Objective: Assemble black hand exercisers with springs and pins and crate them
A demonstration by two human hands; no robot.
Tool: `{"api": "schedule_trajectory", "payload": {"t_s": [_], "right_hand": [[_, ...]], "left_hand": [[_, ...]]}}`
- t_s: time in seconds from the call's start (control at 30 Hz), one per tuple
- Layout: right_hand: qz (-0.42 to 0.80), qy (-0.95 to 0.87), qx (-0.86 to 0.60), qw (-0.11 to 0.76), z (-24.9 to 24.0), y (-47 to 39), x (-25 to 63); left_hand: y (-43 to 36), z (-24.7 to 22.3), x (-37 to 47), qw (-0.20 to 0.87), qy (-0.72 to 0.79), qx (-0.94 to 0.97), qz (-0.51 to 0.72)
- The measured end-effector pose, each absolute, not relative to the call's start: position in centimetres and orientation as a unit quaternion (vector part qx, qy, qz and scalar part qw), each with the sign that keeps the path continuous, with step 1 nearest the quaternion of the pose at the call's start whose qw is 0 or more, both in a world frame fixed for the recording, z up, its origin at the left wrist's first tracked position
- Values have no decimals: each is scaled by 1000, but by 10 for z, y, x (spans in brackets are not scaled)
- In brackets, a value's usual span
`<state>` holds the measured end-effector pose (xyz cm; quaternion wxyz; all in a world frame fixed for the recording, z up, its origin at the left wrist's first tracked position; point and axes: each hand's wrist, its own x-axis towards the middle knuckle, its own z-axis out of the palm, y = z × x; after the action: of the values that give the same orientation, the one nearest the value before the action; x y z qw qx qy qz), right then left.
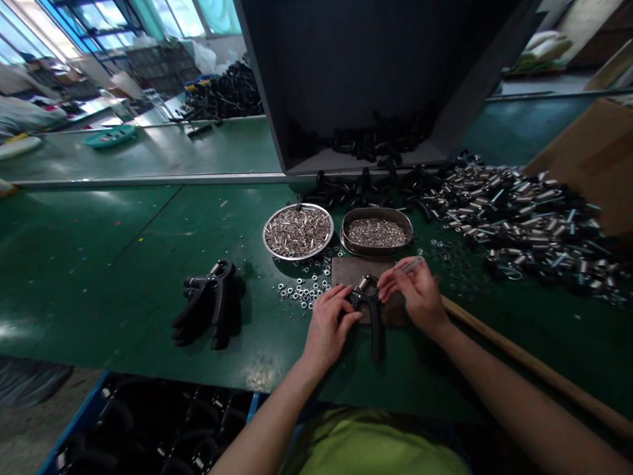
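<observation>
A black hand grip strengthener [376,326] with a coiled metal spring at its top lies over a flat brown plate [343,269]. My left hand [329,323] holds it from the left side, thumb and fingers closed at its upper part. At the spring's right, my right hand [418,297] has its fingers bent together, fingertips close to the grip's head. A short silvery rod [412,265] sticks up between its thumb and forefinger. Whether those fingertips also pinch a small part is too small to tell. Several similar grip strengtheners [210,303] lie stacked to the left.
Behind the plate stand a round dish [299,231] of metal pins and an oval tin [376,232] of small metal parts. Loose nuts [304,291] lie nearby. A wooden stick [534,366] runs along the right, below a heap of springs and handles [529,218]. A blue crate [79,422] sits lower left.
</observation>
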<state>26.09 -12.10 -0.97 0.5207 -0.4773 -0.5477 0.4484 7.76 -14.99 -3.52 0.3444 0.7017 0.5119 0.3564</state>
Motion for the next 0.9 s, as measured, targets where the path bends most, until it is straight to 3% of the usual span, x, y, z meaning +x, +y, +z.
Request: {"api": "schedule_trajectory", "payload": {"t_s": [0.23, 0.47, 0.7, 0.8, 0.9], "right_hand": [[434, -581, -489, 486, -21, -121, 258], [321, -669, -519, 425, -21, -126, 250], [446, -529, -461, 555, 17, -125, 235], [352, -585, -478, 552, 28, -106, 245], [153, -715, -529, 430, 19, -67, 266]], "left_hand": [[-150, -34, 78, 340, 518, 702, 351], [-150, -34, 78, 327, 517, 710, 348], [-152, -33, 79, 312, 530, 705, 354], [-149, -31, 77, 329, 525, 702, 352], [-139, -25, 78, 336, 516, 703, 356]]}}
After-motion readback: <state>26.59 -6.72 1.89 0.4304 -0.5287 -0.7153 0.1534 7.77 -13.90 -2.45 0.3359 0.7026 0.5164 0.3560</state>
